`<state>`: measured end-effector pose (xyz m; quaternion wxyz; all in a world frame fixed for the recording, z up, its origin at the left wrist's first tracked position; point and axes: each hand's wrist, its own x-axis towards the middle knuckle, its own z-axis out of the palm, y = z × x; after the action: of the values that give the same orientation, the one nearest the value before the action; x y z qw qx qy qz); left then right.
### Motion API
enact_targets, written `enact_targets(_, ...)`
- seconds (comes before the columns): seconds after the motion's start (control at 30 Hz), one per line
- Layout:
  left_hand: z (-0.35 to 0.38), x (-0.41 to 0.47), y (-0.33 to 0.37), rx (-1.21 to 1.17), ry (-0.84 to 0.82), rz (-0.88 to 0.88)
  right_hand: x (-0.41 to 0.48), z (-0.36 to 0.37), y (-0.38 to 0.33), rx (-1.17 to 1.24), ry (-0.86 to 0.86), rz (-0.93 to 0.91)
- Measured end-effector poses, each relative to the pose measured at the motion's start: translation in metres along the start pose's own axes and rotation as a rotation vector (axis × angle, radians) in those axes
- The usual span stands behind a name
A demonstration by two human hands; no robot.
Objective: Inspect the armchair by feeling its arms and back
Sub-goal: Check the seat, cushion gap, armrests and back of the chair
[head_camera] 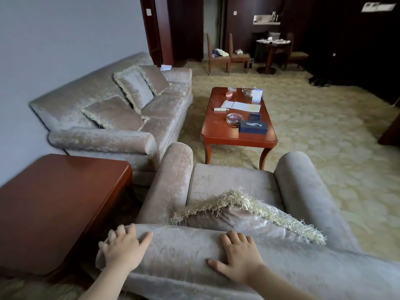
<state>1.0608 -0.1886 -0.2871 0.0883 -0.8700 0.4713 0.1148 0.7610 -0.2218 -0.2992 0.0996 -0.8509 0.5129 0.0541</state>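
Observation:
A beige velvet armchair (pixel 229 182) stands right below me, seen from behind its back. My left hand (pixel 123 249) lies flat on the left end of the padded backrest top (pixel 181 252), fingers spread, slightly blurred. My right hand (pixel 237 255) rests palm down on the middle of the same backrest top, fingers apart. Neither hand holds anything. A fringed cushion (pixel 244 215) leans on the seat against the back. The rolled left arm (pixel 171 180) and right arm (pixel 309 191) run forward on either side of the seat.
A red-brown side table (pixel 54 204) stands close at the left of the chair. A matching sofa (pixel 121 118) with three cushions lines the wall. A wooden coffee table (pixel 218 131) with papers, boxes and an ashtray stands ahead on patterned carpet (pixel 324 131).

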Motion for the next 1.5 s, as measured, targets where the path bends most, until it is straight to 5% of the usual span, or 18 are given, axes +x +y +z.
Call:
enact_targets(0.2, 0.002, 0.030, -0.025, -0.060, -0.044, 0.178, 0.049, -0.013, -0.087, 0.080, -0.033, -0.079)
enact_targets(0.4, 0.003, 0.045, -0.029, -0.148, -0.068, 0.143, 0.082, -0.010, -0.174, 0.044, 0.000, -0.060)
enact_targets(0.8, 0.015, 0.059, -0.059, -0.291, 0.124, 0.393, 0.078, 0.008, -0.196, 0.087, 0.415, 0.153)
enact_targets(1.27, 0.010, 0.045, -0.076, -0.233, 0.174, 0.525, 0.045, -0.001, -0.193, 0.020, 0.248, 0.065)
enact_targets(1.5, 0.010, 0.000, -0.053, -0.002, 0.185, 0.340, -0.050, 0.000, -0.103, 0.038, 0.216, 0.106)
